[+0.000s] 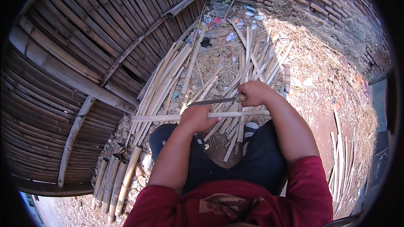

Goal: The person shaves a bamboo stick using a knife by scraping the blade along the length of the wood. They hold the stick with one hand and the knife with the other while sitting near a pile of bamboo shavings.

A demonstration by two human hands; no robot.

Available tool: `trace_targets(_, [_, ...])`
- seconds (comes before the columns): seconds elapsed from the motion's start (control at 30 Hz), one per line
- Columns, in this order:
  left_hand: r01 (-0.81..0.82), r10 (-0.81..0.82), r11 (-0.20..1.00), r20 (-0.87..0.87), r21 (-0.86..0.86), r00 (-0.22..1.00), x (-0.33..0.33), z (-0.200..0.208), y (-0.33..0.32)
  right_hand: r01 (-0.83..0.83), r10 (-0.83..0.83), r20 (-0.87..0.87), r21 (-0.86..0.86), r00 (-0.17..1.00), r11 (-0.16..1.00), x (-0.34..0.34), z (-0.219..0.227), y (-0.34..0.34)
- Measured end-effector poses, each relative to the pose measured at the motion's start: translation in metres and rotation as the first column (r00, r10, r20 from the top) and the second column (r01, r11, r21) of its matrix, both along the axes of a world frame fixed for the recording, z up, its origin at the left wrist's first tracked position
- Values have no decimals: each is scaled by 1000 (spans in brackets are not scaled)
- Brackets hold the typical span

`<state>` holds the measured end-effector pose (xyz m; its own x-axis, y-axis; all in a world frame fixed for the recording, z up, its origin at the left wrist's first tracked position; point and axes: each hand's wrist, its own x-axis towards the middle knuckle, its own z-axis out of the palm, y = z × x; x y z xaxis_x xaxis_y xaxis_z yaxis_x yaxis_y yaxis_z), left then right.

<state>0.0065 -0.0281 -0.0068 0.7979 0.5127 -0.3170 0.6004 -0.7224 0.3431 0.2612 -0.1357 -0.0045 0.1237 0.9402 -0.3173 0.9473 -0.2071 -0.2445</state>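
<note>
My left hand (pixel 197 118) is closed round a long pale bamboo strip (pixel 240 114), which lies crosswise above my lap and reaches out on both sides of the fist. In my right hand (pixel 254 93) is the wooden handle of a knife (pixel 219 101), gripped with the fingers wrapped round it. The dark blade points left, just beyond the strip and roughly in line with it, and its tip end comes close to my left hand. Below and ahead of both hands, a loose heap of split bamboo strips (pixel 248 65) spreads between my feet.
A slatted bamboo wall (pixel 122 21) rises at the left, with long split poles (pixel 168 75) beside it. Thick bamboo tubes (pixel 113 180) lie at the lower left. A brick wall (pixel 324 0) and scattered litter (pixel 219 17) are at the back. Thin strips (pixel 338 155) lie at right.
</note>
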Motion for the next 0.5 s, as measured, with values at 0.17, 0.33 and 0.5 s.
trace_targets(0.17, [6,-6,1000,-26,-6,1000,-1,1,-1,-3,3,-3,-16,1000,1000,-3,0,1])
trace_targets(0.33, [21,-21,1000,-13,14,1000,-2,-6,0,-5,5,5,-38,1000,999,-4,1,1])
trace_targets(0.5, [30,-30,999,-15,15,999,-2,-9,0,-5,6,8,-66,1000,998,-4,2,3])
